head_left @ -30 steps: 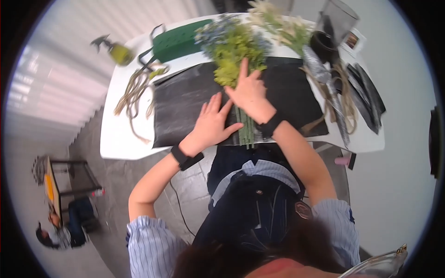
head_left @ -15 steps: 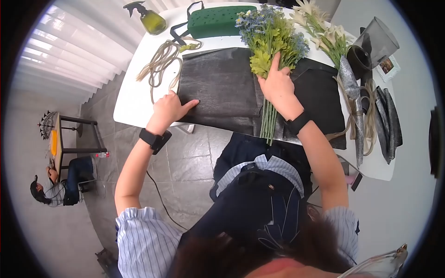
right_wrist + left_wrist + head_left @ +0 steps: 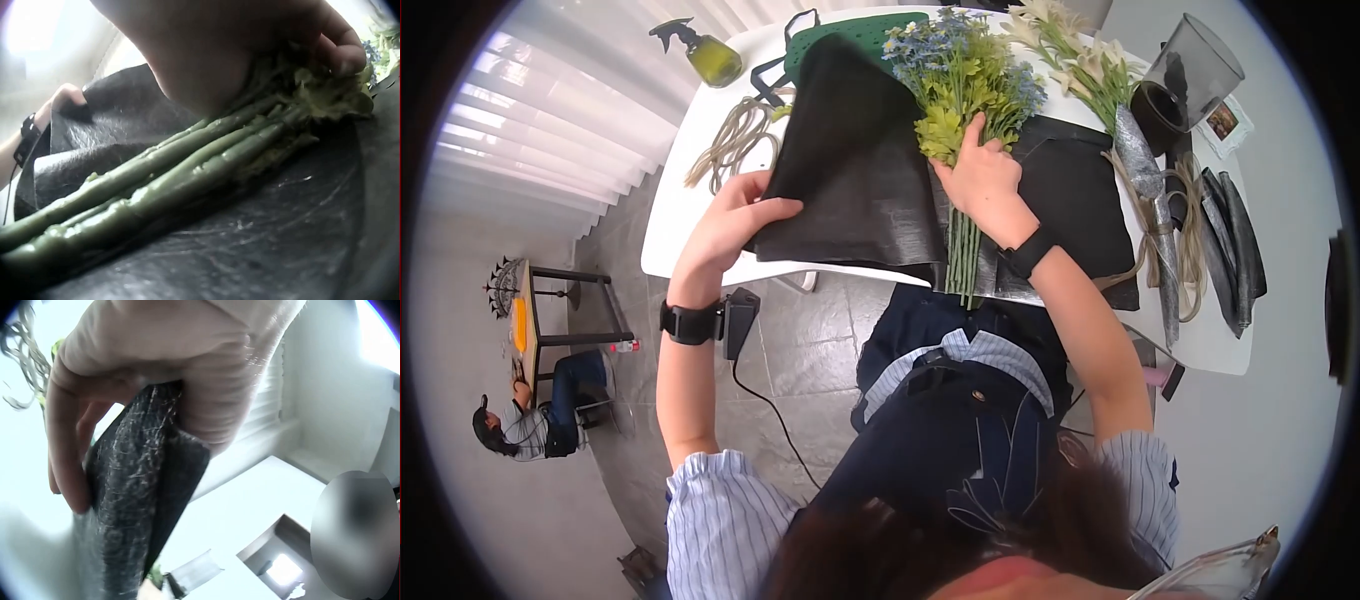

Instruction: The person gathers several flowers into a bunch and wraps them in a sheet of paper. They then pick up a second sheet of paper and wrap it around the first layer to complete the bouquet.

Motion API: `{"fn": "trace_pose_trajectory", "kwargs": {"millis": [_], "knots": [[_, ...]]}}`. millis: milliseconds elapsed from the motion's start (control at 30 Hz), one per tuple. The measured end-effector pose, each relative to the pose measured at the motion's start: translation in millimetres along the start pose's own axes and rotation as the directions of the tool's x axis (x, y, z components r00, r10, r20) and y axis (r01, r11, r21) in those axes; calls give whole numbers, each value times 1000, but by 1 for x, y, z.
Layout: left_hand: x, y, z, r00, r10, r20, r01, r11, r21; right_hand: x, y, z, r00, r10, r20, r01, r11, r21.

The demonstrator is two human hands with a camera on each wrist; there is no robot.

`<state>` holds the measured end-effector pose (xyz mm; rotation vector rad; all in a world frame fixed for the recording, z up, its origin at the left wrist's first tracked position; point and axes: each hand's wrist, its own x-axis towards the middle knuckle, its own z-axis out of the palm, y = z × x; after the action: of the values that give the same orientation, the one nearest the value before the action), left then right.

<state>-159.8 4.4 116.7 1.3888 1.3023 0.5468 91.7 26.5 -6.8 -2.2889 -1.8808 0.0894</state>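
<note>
Thumb and fingers of my left hand (image 3: 725, 225) grip the left edge of a black sheet of wrapping paper (image 3: 855, 190), as the left wrist view also shows. That side of the paper (image 3: 128, 506) is raised off the white table and bends over toward the bouquet. My right hand (image 3: 990, 185) holds the bouquet (image 3: 960, 95) of blue flowers and yellow-green leaves just below its leaves, its index finger reaching up along them. The green stems (image 3: 156, 169) lie across the paper, their cut ends toward my body.
A green box (image 3: 860, 35) with dark straps and a spray bottle (image 3: 708, 58) stand at the back, near coiled cord (image 3: 730, 145). On the right are white lilies (image 3: 1090, 70), a clear container (image 3: 1195, 70), a silver-wrapped stem bundle (image 3: 1165, 230) and black rolls (image 3: 1232, 250). A person (image 3: 525, 420) sits far left.
My left hand has moved left to the paper's edge and lifted that side up from the table. My right hand has stayed on the bouquet. The head view has shifted.
</note>
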Motion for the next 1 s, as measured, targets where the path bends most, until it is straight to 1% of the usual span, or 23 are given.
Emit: {"fn": "trace_pose_trajectory", "kwargs": {"millis": [33,67,100,167,200,233,267,300,367,500,533,567,633,667,700,733,767,800,833,867,900,933,1000], "knots": [[-2,13,6,996,38,76,-38,999,-3,-1,-1,-3,1000,1,29,-1,1000,-12],[-4,24,14,986,75,150,-74,997,-10,0,0,3,998,-25,-55,24,1000,-16],[-2,37,26,971,123,205,-122,992,-19,1,2,8,996,-40,-75,39,999,-13],[11,52,48,940,247,233,-276,956,100,1,4,11,991,-72,-115,71,997,-9],[19,59,59,919,269,290,-314,942,121,1,12,19,968,-143,-206,145,989,-3],[28,65,71,893,289,345,-353,925,138,9,14,27,976,-112,-188,109,994,-26],[35,72,85,891,246,382,-309,944,112,23,33,65,969,-168,-181,222,914,339],[42,79,99,885,203,420,-263,961,90,23,44,75,968,-203,-145,248,843,478],[57,86,115,867,212,450,-290,950,112,16,49,66,967,-248,-61,239,793,561],[60,84,116,860,332,388,-370,929,24,4,48,46,971,-237,-18,218,858,465],[48,81,115,876,331,352,-305,944,-129,0,46,40,975,-220,-15,206,884,419],[44,72,112,873,389,293,-310,908,-281,-3,43,32,980,-200,-9,188,907,378],[45,33,110,870,471,148,-320,766,-558,-4,37,20,986,-165,4,154,932,327],[51,5,112,873,488,7,-446,803,-397,-4,33,14,989,-149,12,138,942,306],[54,-23,115,845,519,-131,-535,819,-209,-3,28,9,991,-131,21,120,951,285],[48,-38,119,896,433,-96,-443,883,-153,-2,23,5,993,-118,22,108,957,270],[40,-51,124,913,408,-28,-406,896,-178,-1,19,1,994,-103,18,96,963,252],[31,-63,133,875,485,6,-484,874,-52,1,15,-3,996,-85,22,78,968,237],[21,-65,143,855,517,41,-518,850,90,-3,12,-6,996,-83,-24,87,968,237],[11,-67,153,833,548,77,-549,804,226,-5,9,-10,997,-80,-19,82,972,222],[5,-64,164,837,538,104,-534,758,375,-7,7,-13,997,-77,-12,78,975,208],[4,-67,175,856,516,-13,-475,797,375,-7,5,-15,997,-54,58,37,964,264],[13,-76,186,807,549,-216,-468,819,333,-7,4,-8,998,-35,55,18,960,280]]}}
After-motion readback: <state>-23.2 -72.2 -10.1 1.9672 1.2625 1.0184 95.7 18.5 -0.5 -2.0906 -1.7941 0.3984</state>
